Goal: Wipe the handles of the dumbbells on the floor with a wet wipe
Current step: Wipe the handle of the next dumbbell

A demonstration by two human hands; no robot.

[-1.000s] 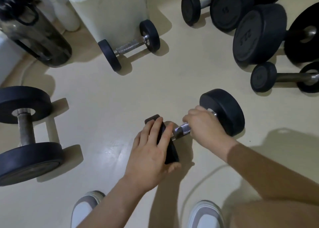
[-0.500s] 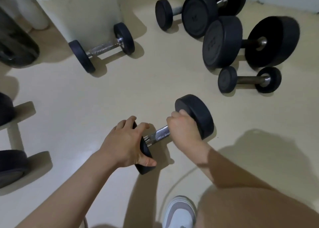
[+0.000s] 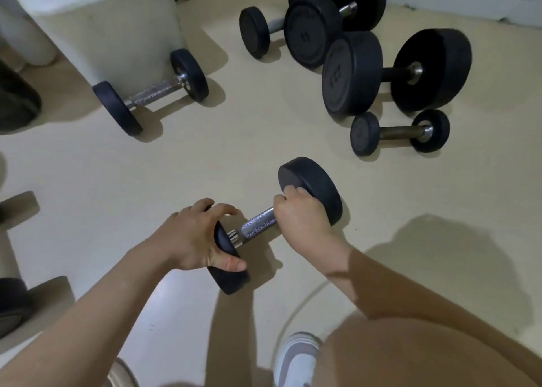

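A small black dumbbell [image 3: 316, 190] with a knurled chrome handle [image 3: 258, 225] lies on the cream floor in front of me. My left hand [image 3: 193, 237] grips its near weight plate, fingers over the top and thumb underneath. My right hand [image 3: 302, 216] is curled round the far end of the handle, right beside the far plate. No wet wipe shows; anything inside the right fist is hidden.
Another small dumbbell [image 3: 152, 90] rests against a white bin [image 3: 102, 26] at the upper left. Several larger dumbbells [image 3: 393, 73] crowd the upper right near the wall. Part of a big dumbbell [image 3: 11, 304] sits at the left edge. My shoe [image 3: 296, 360] is below.
My right hand has slid along the handle toward the far plate, baring more chrome. The view has shifted, so the left dumbbells have slipped toward the frame edge. The left hand keeps its grip.
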